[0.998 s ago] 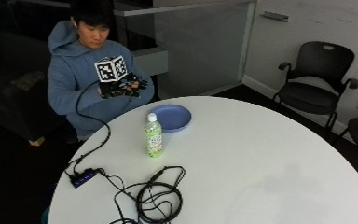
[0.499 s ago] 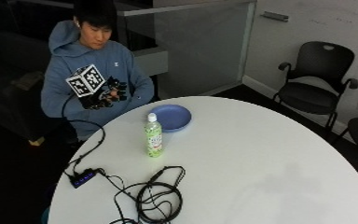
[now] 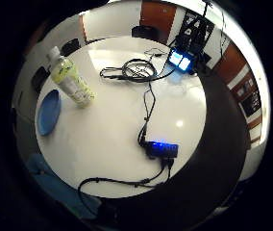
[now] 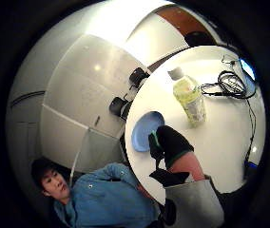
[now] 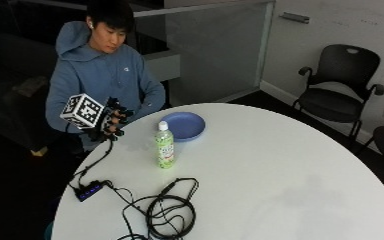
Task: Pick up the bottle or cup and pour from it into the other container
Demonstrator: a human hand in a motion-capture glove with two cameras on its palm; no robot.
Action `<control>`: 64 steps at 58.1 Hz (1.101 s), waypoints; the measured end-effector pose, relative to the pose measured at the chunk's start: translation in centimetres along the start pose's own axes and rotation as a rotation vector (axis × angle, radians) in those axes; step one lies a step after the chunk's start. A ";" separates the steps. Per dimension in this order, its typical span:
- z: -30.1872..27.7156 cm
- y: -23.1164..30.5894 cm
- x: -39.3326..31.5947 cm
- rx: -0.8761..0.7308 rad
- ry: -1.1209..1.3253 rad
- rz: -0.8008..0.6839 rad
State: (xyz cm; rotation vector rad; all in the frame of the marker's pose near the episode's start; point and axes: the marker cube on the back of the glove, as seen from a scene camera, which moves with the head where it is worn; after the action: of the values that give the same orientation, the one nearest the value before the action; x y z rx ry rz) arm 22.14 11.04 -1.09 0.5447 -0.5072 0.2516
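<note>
Hand [image 5: 110,125] drops lower at table [image 5: 258,170] edge | loosely curled, empty | bottle [image 5: 165,145] untouched, reach pending

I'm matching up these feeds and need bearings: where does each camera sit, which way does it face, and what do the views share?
Outside view: above and across the round white table, facing the seated person; gloved right hand raised off the table's edge.
Little-finger palm view: looks down on the table; no hand shows.
Thumb palm view: looks across the table's edge; a gloved finger shows.
All share the clear green-labelled plastic bottle and blue round plate.
</note>
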 end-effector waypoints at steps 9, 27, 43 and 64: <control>1.3 -0.7 1.4 0.007 -0.179 0.036; 5.2 -3.5 1.9 0.002 -0.466 0.114; 10.1 -5.5 0.8 -0.037 -0.634 0.127; 16.7 -6.7 -0.3 -0.023 -0.843 0.158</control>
State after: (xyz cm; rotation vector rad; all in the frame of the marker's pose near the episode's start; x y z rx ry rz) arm 17.77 -3.77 8.23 0.5764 -1.3725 0.1560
